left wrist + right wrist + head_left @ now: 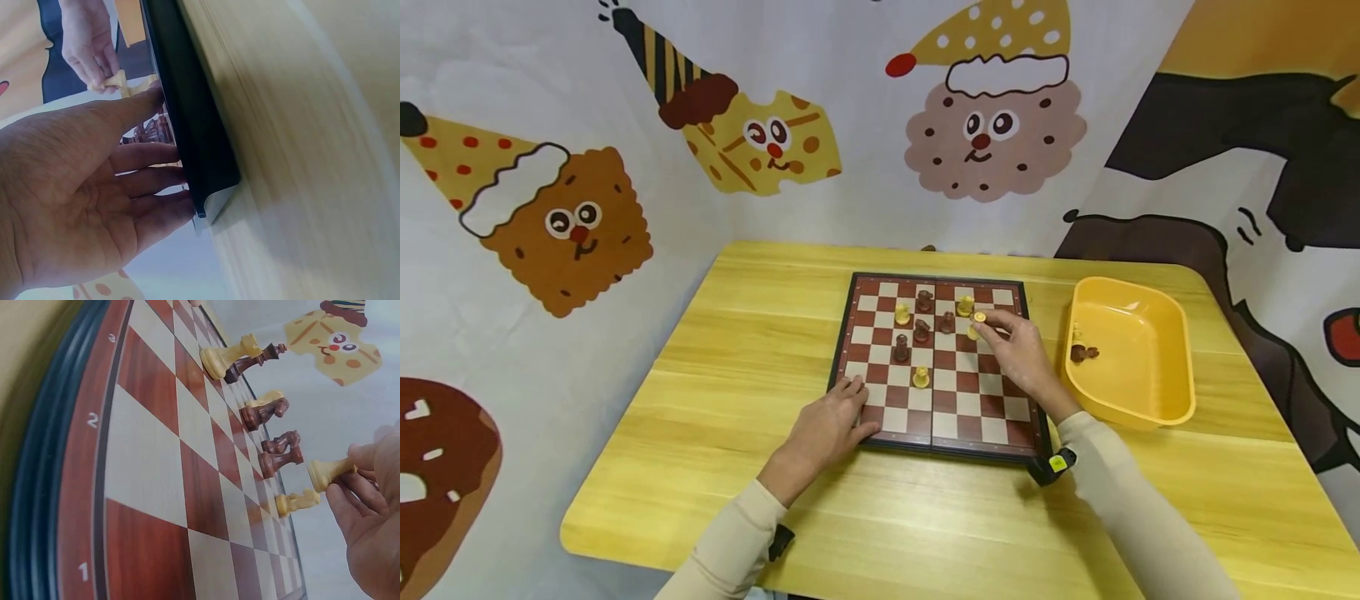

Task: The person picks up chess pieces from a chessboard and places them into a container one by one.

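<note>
My right hand point(1021, 357) hovers over the right rear part of the chessboard point(880, 421) and pinches a cream chess piece point(327, 474) between thumb and fingers. In the right wrist view its wide base points toward the board, while the fingers hide its top. A cream knight point(297, 502) stands close by. My left hand point(831, 423) rests at the board's front left corner, fingers extended along the dark edge. Between the hands stand a cream rook point(921, 377), a tall dark piece point(901, 348), a dark knight point(921, 332), a dark rook point(947, 322) and other pieces.
To the right of the board, a yellow plastic tray point(1138, 367) holds a few dark and cream pieces point(1081, 352) along its left side. The board lies on a yellow wooden table point(700, 358). A cloth with cartoon prints point(850, 50) hangs behind it.
</note>
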Demonstrator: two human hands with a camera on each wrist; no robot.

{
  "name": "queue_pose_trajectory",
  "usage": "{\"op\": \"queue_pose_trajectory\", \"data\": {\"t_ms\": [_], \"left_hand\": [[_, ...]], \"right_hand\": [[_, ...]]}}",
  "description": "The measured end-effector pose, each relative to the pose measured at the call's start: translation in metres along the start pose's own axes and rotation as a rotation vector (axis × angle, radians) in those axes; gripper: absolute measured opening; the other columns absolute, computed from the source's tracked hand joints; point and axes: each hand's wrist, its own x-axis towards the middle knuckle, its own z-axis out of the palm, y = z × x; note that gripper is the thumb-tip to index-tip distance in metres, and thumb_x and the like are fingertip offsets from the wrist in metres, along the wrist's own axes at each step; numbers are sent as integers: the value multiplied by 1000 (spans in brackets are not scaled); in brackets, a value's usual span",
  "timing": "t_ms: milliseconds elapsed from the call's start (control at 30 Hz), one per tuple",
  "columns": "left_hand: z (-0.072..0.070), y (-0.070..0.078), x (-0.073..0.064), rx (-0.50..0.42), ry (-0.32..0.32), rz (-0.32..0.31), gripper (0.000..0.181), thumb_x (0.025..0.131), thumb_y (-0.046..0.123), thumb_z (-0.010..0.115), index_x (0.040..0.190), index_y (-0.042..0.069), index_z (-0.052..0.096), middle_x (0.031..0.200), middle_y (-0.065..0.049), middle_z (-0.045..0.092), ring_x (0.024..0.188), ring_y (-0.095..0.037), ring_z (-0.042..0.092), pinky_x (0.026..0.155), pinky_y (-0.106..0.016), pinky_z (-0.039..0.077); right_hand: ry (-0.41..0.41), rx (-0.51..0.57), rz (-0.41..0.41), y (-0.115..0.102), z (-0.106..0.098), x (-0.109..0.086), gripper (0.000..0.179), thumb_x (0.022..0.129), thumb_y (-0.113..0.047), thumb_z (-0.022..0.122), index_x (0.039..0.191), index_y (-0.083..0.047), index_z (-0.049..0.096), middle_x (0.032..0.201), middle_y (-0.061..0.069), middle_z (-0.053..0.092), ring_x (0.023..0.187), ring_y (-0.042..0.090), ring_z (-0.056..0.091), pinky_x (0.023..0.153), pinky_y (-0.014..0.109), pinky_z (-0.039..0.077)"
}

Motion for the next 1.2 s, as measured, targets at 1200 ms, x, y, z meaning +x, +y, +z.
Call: {"op": "queue_pose_trajectory", "data": {"t_ms": [1200], "left_hand": [[4, -1, -4, 0, 48, 14, 59, 97, 40, 70, 138, -2, 61, 150, -20, 48, 138, -37, 45, 109, -48, 42]], "right_hand": [[124, -50, -8, 24, -81, -42, 29, 103, -13, 64, 123, 7, 70, 116, 22, 70, 96, -4, 61, 78, 7, 49]]}}
